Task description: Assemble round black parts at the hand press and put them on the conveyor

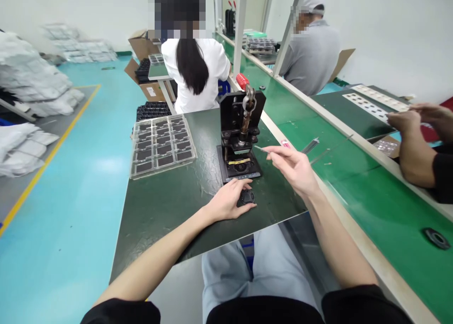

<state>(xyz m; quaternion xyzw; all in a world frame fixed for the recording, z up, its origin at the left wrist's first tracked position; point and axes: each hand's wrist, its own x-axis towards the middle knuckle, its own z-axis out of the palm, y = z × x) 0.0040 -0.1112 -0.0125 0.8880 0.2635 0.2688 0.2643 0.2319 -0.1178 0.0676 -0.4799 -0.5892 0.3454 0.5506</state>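
Black top [265, 310]: nearest of all, along the bottom at 6 o'clock, above the pale blue trousers [226, 277]; all clock directions here are read from the left hand.
Left hand [226, 201]: resting on the dark green desk [155, 215], thumb and fingers curved in a C; whether it grips firmly, I cannot tell.
Round black part [248, 198]: flat on the desk at 3 o'clock, between that hand's thumb and fingers, just in front of the press.
Right hand [292, 166]: at 2 o'clock, raised, fingertips pinched on a slim tool [261, 149] whose tip points toward the press.
Press [228, 104]: upright at 12 o'clock, with a red handle [242, 81] on top and a yellow strip [239, 162] across its base.
Clear tray [163, 145]: at 10 o'clock on the desk, dark pieces in its compartments.
Green surface [354, 178]: alongside at 3 o'clock, carrying a black ring [436, 238].
Co-workers: one in white [194, 74] near 12 o'clock, one in grey [313, 55] at 1.
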